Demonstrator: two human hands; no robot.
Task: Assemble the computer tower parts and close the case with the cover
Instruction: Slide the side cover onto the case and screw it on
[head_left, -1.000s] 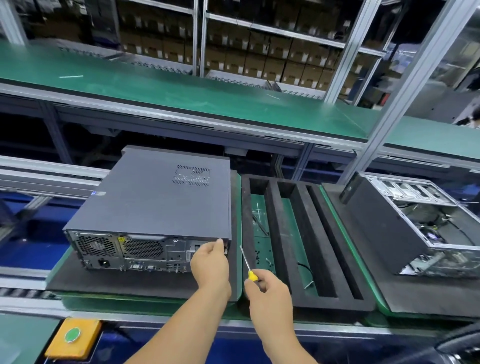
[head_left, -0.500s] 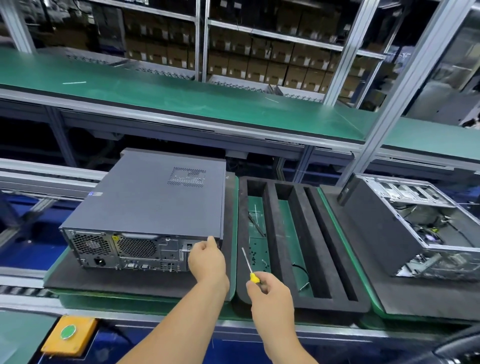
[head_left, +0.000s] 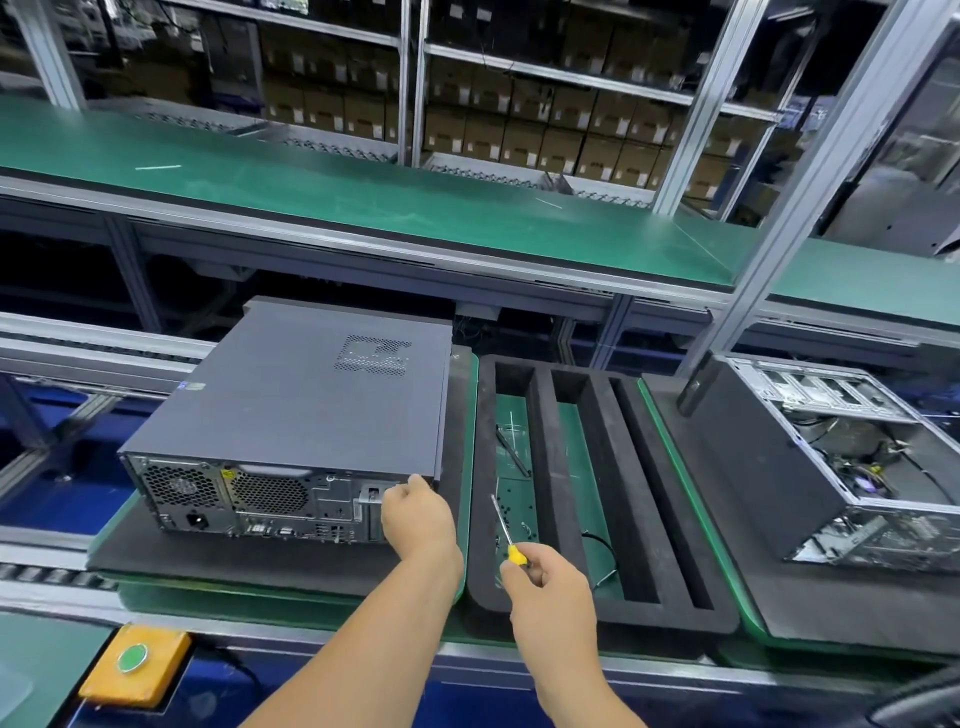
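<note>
Far to the left of my hands, near my edge of the line, sits a yellow box with a green button (head_left: 132, 659). Up from it, the closed computer tower (head_left: 291, 415) lies on its side on a black foam pad (head_left: 218, 558), cover (head_left: 311, 395) already on, rear panel facing me. My left hand (head_left: 418, 517) rests curled against the tower's right rear corner, just under the cover's edge; I cannot tell whether the fingers pinch anything there. Over the last second it has barely moved on that corner, so I judge I am steadying the case or setting a screw. Just right of it, my right hand (head_left: 545, 587) grips a yellow-handled screwdriver (head_left: 506, 530), tip up and still clear of the tower. Beyond it lies a slotted foam tray (head_left: 545, 467), and farthest right an open tower (head_left: 841, 457) waits for its cover.
</note>
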